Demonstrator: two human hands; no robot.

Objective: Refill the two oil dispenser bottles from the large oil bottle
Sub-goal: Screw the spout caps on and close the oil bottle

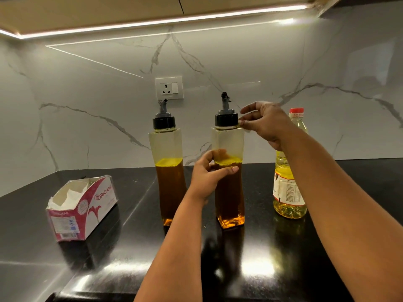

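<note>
Two tall clear dispenser bottles stand upright on the black counter (250, 258), each about half full of amber oil, with a black cap and grey spout. The left dispenser (168, 171) stands alone. My left hand (207, 177) grips the waist of the right dispenser (229, 192). My right hand (266, 123) is at that bottle's black cap (225, 119), fingers spread and fingertips touching the cap's right side. The large oil bottle (287, 186), with pale yellow oil and a red cap, stands upright to the right, partly hidden behind my right forearm.
A torn pink and white tissue box (85, 205) lies on the counter at the left. A marble backsplash with a wall socket (169, 88) rises behind the bottles. The counter's front edge runs along the bottom of the view.
</note>
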